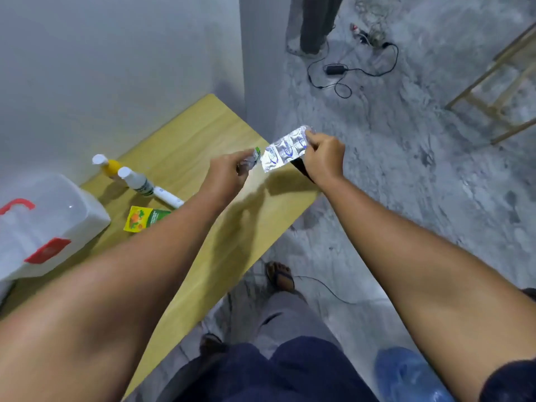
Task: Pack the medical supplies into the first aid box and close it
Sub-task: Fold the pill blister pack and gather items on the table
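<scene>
The silver blister strip (285,149) is up in the air above the table's far corner, stretched flat with blue print showing, pinched at its far end. Just beside its near end sits a second small pack (251,161) – clear with a green edge, details too blurred to read. Down on the wood, an orange bottle (110,167) and a white bottle (136,181) lie tilted, touching, a white tube (168,197) alongside. A yellow-green sachet (145,219) lies flat nearby. The white first aid box (43,227) – red handle, red latch – stands closed at the left.
</scene>
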